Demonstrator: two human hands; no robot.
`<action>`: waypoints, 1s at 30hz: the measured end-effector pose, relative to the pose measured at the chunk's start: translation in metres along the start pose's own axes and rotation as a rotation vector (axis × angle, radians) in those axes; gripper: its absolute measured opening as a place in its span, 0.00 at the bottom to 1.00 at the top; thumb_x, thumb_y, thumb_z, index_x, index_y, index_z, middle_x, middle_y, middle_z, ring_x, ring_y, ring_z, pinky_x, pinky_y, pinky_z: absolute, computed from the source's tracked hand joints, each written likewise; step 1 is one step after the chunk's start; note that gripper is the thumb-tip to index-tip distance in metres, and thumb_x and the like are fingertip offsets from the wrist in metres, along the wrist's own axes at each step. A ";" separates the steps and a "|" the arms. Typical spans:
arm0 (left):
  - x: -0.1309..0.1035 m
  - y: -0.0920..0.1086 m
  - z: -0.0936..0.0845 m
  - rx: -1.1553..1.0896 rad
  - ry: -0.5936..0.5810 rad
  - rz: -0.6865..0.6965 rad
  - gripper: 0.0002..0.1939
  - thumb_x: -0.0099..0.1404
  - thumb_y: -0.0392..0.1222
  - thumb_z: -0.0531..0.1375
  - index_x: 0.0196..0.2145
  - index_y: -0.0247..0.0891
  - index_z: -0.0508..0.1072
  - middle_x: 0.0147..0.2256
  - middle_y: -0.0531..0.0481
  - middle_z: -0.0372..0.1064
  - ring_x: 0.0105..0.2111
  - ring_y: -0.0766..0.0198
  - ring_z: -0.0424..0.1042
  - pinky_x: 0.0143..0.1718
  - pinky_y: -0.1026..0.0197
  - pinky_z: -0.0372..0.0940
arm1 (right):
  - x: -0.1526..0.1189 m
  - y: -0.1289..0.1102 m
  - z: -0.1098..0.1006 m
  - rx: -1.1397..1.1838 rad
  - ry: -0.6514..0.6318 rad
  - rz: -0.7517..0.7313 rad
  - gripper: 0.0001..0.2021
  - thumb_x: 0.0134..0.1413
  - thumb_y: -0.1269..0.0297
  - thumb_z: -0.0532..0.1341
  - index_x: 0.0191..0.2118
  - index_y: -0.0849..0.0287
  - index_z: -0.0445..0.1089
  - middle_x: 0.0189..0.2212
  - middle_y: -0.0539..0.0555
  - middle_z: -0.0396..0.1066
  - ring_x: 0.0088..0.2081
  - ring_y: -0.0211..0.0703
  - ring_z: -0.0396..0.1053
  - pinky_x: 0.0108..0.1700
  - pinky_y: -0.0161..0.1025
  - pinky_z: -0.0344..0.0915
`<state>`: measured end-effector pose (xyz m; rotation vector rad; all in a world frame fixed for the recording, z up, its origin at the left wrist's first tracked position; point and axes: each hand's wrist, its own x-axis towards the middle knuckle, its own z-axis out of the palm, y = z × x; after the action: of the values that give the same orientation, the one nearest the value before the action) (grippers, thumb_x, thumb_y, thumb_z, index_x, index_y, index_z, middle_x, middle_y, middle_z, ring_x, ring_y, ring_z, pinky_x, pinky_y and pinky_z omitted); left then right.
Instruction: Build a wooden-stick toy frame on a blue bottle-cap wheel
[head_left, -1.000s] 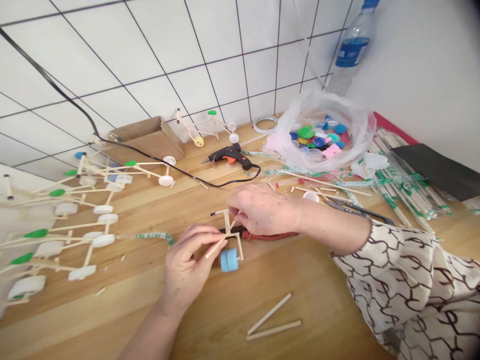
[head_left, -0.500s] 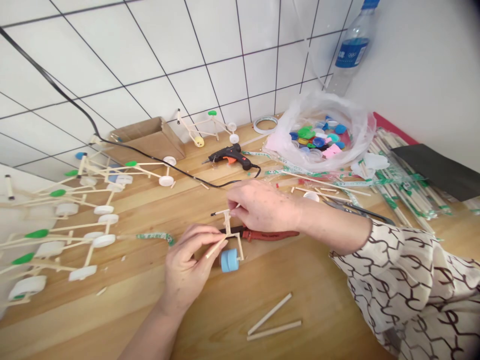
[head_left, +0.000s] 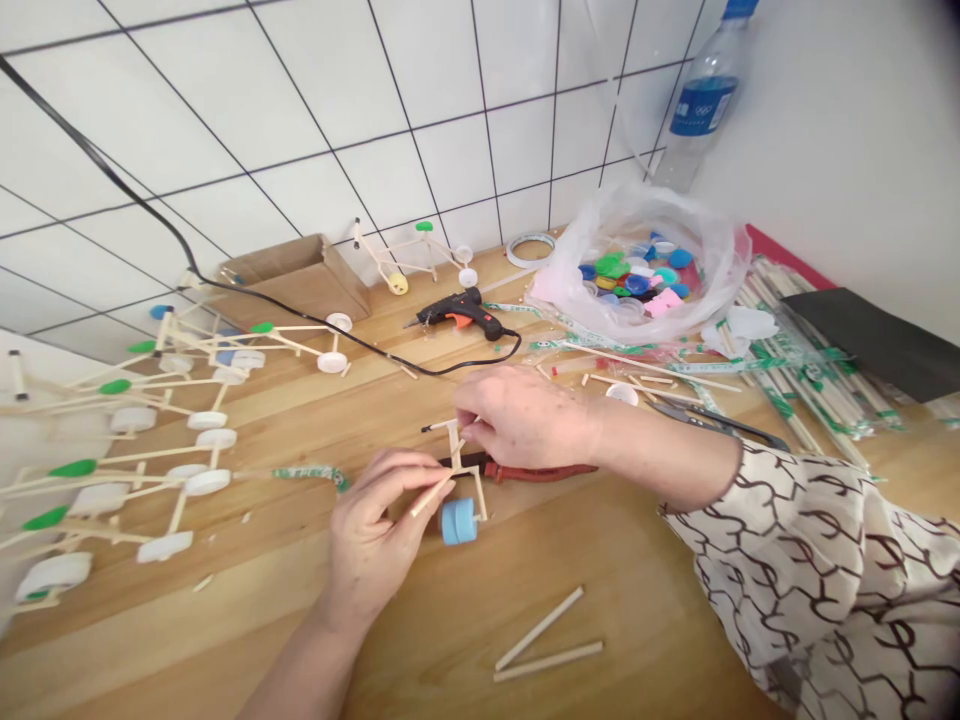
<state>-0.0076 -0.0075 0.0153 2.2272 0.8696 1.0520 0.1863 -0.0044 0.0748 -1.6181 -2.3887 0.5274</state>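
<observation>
Stick frame [head_left: 481,490] with blue caps [head_left: 459,521], between the hands, crossing the pliers [head_left: 544,471] in view. The left hand [head_left: 380,515] pinches one bar; the right hand [head_left: 517,415] is nearly closed, its hold unclear. Steady bracing should keep joints aligned.

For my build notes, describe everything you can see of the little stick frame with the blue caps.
The stick frame joins pale, wood-like sticks at angles, with a black-tipped crosspiece at its far end. Two plastic-looking light-blue caps stand side by side on edge at its near end. The left hand pinches a pale stick beside it, perhaps joined; the right hand is close by, contact unclear. It overlaps the pliers from this view.
</observation>
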 end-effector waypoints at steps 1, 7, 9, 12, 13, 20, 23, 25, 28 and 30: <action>0.000 0.000 0.000 -0.002 0.002 0.000 0.06 0.57 0.30 0.63 0.30 0.40 0.74 0.31 0.53 0.71 0.32 0.67 0.71 0.33 0.65 0.66 | 0.000 0.000 0.000 -0.003 -0.006 0.000 0.07 0.52 0.71 0.57 0.32 0.63 0.72 0.33 0.58 0.75 0.35 0.43 0.70 0.30 0.34 0.56; 0.000 -0.001 0.000 -0.004 0.001 -0.001 0.05 0.57 0.31 0.62 0.30 0.40 0.75 0.30 0.52 0.72 0.32 0.66 0.71 0.33 0.63 0.67 | -0.001 -0.002 -0.002 -0.017 -0.079 0.001 0.06 0.50 0.73 0.58 0.32 0.63 0.72 0.33 0.58 0.75 0.36 0.44 0.69 0.29 0.34 0.55; 0.000 -0.001 0.000 0.002 0.002 -0.008 0.04 0.58 0.32 0.62 0.30 0.40 0.75 0.30 0.52 0.72 0.32 0.65 0.71 0.33 0.63 0.67 | -0.001 -0.002 -0.003 -0.019 -0.070 -0.005 0.05 0.50 0.73 0.58 0.31 0.63 0.72 0.32 0.57 0.75 0.36 0.44 0.69 0.29 0.34 0.55; 0.000 0.001 -0.001 0.013 0.002 -0.025 0.03 0.58 0.33 0.62 0.29 0.39 0.75 0.30 0.51 0.72 0.32 0.65 0.72 0.33 0.62 0.67 | -0.001 -0.001 -0.003 -0.018 -0.037 -0.010 0.06 0.50 0.73 0.58 0.31 0.63 0.72 0.32 0.58 0.75 0.35 0.43 0.69 0.29 0.34 0.55; 0.000 0.001 -0.001 0.014 0.003 -0.027 0.03 0.58 0.33 0.62 0.29 0.40 0.75 0.30 0.51 0.72 0.32 0.65 0.72 0.33 0.62 0.67 | -0.001 -0.001 -0.003 -0.015 -0.027 -0.011 0.06 0.50 0.73 0.57 0.31 0.63 0.72 0.33 0.58 0.75 0.35 0.43 0.69 0.29 0.34 0.55; 0.000 0.000 -0.001 0.012 -0.003 -0.023 0.04 0.57 0.33 0.63 0.30 0.40 0.75 0.30 0.51 0.72 0.32 0.65 0.72 0.34 0.62 0.67 | -0.001 -0.002 -0.002 -0.016 -0.065 -0.031 0.05 0.51 0.71 0.57 0.32 0.62 0.72 0.31 0.57 0.74 0.34 0.44 0.69 0.29 0.35 0.54; -0.001 -0.001 -0.001 0.009 0.000 -0.017 0.04 0.57 0.32 0.63 0.30 0.40 0.75 0.30 0.52 0.72 0.32 0.66 0.71 0.34 0.63 0.67 | -0.002 -0.003 -0.004 -0.022 -0.093 -0.030 0.06 0.50 0.73 0.57 0.32 0.62 0.72 0.31 0.56 0.75 0.34 0.43 0.69 0.29 0.35 0.54; 0.000 -0.001 -0.001 0.016 0.001 -0.020 0.04 0.57 0.32 0.63 0.30 0.40 0.75 0.31 0.52 0.72 0.32 0.66 0.71 0.34 0.63 0.67 | -0.002 -0.003 -0.004 -0.022 -0.095 -0.030 0.05 0.50 0.73 0.58 0.31 0.62 0.72 0.31 0.57 0.75 0.35 0.43 0.69 0.30 0.35 0.55; 0.000 0.000 -0.001 0.021 0.001 -0.026 0.04 0.57 0.33 0.63 0.30 0.40 0.75 0.31 0.52 0.72 0.32 0.66 0.72 0.34 0.63 0.67 | -0.002 -0.002 -0.003 -0.016 -0.053 -0.026 0.05 0.49 0.73 0.58 0.31 0.62 0.72 0.32 0.57 0.75 0.35 0.43 0.69 0.30 0.34 0.55; 0.000 0.001 -0.001 0.019 0.002 -0.028 0.03 0.57 0.33 0.63 0.29 0.40 0.75 0.30 0.52 0.72 0.32 0.65 0.72 0.34 0.63 0.67 | -0.001 -0.002 -0.002 -0.008 -0.036 -0.015 0.05 0.50 0.72 0.58 0.31 0.62 0.72 0.32 0.57 0.75 0.34 0.43 0.69 0.30 0.35 0.55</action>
<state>-0.0083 -0.0078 0.0166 2.2237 0.9120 1.0371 0.1860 -0.0058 0.0770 -1.6061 -2.4300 0.5495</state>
